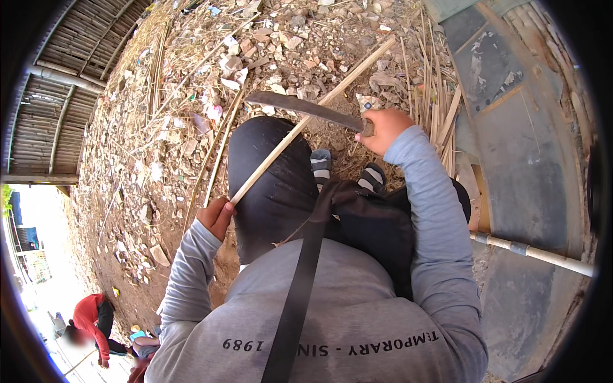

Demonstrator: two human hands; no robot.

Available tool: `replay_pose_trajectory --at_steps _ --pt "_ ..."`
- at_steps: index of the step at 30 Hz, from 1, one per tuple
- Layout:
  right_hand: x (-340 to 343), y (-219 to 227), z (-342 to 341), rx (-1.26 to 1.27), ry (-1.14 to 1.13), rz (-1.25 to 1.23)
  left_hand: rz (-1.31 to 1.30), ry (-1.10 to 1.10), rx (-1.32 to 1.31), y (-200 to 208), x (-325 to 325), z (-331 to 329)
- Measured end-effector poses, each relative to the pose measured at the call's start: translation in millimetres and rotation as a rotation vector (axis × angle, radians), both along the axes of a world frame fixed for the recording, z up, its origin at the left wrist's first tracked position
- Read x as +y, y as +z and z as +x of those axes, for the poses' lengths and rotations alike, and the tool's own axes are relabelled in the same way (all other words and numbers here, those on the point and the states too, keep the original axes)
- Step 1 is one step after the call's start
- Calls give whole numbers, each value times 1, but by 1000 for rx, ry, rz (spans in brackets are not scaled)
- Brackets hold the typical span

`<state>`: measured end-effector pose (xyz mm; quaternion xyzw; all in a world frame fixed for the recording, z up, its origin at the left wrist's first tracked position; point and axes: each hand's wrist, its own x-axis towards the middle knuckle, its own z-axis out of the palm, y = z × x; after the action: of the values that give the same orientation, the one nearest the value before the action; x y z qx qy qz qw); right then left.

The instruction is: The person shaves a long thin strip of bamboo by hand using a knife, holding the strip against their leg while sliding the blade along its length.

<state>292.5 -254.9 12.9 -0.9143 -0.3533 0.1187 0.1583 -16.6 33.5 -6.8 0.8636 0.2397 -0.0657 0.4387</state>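
My left hand (217, 216) is closed around the near end of a long, pale split bamboo strip (281, 145). The strip slants away to the upper right, passing over my dark-trousered left knee. In my right hand (385, 127) is the handle of a machete (306, 108), its dark, slightly curved blade pointing left. The blade crosses the strip just beyond the knee; whether its edge touches the bamboo I cannot tell. My fingers hide most of the handle.
Stones, litter and dry scraps cover the ground (147, 210). Bamboo strips (434, 83) lie beside a grey panel (517, 140) on the right, with a pale pole (536, 250) nearer me. A bamboo-slat structure (60, 108) stands far left. A person in red (89, 316) bends over at lower left.
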Motion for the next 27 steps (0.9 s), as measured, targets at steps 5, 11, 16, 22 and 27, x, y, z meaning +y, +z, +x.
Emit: replay_pose_trajectory --at_steps 5,11,16,22,27 --pt "4 -8 1 81 69 26 55 -53 76 3 11 -12" --pt "6 -36 21 62 -70 77 167 -85 70 10 14 -16" --pt "15 -33 11 86 38 -17 280 -128 106 14 18 -12" --pt "-20 -72 61 290 -300 108 230 -131 82 12 25 -7" --pt "8 -29 17 196 -30 -13 266 -133 107 10 25 -7"
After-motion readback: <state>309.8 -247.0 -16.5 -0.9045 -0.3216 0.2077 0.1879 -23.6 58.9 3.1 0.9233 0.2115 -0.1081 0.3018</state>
